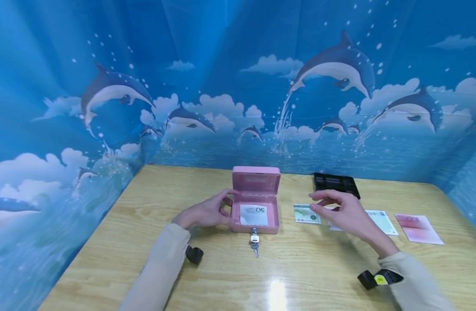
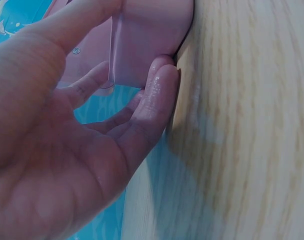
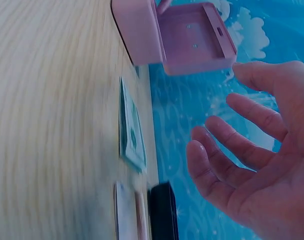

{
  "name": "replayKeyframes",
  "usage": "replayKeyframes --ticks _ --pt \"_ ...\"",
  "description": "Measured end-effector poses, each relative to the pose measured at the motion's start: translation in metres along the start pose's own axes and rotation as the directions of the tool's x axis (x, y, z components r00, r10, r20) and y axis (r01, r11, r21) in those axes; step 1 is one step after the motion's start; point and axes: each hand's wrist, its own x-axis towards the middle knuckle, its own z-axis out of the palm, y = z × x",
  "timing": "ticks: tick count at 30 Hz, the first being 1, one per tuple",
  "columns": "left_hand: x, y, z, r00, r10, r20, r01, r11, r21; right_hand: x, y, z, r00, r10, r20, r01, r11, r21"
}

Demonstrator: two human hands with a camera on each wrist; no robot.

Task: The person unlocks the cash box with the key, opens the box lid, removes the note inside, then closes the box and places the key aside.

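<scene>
A pink cash box [image 1: 274,230] stands with its lid [image 1: 256,180] raised. Inside lies a banknote [image 1: 254,215] marked 50, and a key [image 1: 255,247] hangs from the front latch [image 1: 254,236]. My left hand [image 1: 210,211] holds the box by its left side, thumb near the front corner and fingers along the wall and toward the hinge. My right hand [image 1: 344,214] hovers over the table right of the box with its fingers loosely bent and nothing in them. Just left of its fingertips is a green banknote [image 1: 305,214], its near edge slightly raised in the right wrist view.
Another pale green note [image 1: 382,222] lies partly behind the right hand. Farther right is a red banknote [image 1: 419,229]. A black tray [image 1: 336,183] rests at the back of the wooden table [image 1: 222,280], against a blue dolphin curtain [image 1: 222,65].
</scene>
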Motion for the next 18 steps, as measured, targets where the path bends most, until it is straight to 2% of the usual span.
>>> replayKeyframes --ticks 10,18 --pt "0.002 -0.001 -0.001 1.000 -0.003 0.002 0.003 1.000 -0.009 0.011 -0.020 0.021 0.998 -0.037 0.049 0.033 0.995 0.092" --pt "0.003 -0.001 0.000 1.000 0.007 0.005 -0.007 1.000 -0.012 0.019 -0.027 0.035 0.996 -0.031 0.084 0.022 0.994 0.109"
